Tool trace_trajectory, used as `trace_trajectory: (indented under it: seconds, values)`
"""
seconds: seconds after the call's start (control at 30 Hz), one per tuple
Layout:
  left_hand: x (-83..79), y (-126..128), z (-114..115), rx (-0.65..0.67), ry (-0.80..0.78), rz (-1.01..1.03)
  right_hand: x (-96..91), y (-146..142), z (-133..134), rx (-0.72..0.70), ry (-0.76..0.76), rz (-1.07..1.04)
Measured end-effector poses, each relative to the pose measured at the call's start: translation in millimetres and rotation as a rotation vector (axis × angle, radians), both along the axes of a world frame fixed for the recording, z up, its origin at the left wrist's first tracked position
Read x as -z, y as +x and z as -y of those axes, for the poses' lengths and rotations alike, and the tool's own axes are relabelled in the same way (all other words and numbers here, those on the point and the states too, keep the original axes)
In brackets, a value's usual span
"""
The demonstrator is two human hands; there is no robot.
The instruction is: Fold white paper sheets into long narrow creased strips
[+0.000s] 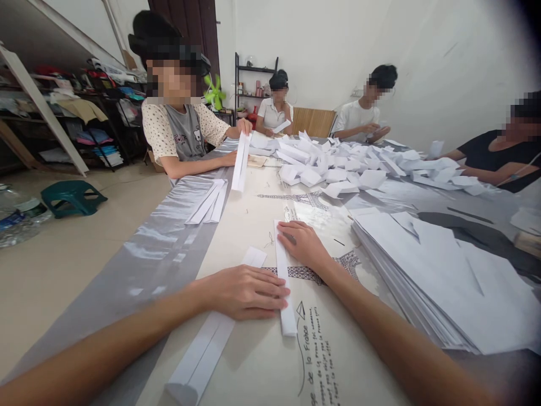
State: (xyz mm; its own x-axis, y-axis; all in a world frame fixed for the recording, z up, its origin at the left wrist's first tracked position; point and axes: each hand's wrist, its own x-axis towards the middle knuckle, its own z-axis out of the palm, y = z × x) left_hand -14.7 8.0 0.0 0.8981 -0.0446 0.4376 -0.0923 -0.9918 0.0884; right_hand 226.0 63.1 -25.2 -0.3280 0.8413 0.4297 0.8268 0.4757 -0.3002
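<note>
A narrow folded paper strip (286,316) lies lengthwise on the table in front of me. My left hand (247,290) rests flat across its middle, fingers stretched out with the tips on the paper. At the far end, my right hand (302,239) has its fingers and thumb bent onto the strip, holding its edge. Under my left hand and wrist lies another creased paper strip (198,355), wider and showing a lengthwise line; its middle is hidden by the hand.
A stack of white paper sheets (448,276) lies to the right. Beyond is a heap of folded papers (333,160). More strips (208,202) lie at left, near a person (181,129) holding a folded strip (242,163). Several others sit around the table. A green stool (72,197) stands on the floor.
</note>
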Motion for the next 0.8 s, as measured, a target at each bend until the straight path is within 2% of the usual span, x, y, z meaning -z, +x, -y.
trace_trajectory:
  seconds: [0.2,0.37,0.57,0.8]
  values:
    - [-7.6,11,10,-0.077,0.065,-0.064,2.4,-2,2,0.042,0.017,0.024]
    - [-6.6,12,14,-0.137,0.157,-0.031,0.6,-3,6,0.111,0.051,0.055]
    - [-5.1,-1,0,-0.143,0.108,-0.002,-0.6,4,6,0.241,0.096,0.113]
    - [3.5,-18,-26,-0.322,0.090,0.001,-4.8,20,6,0.335,0.121,0.188]
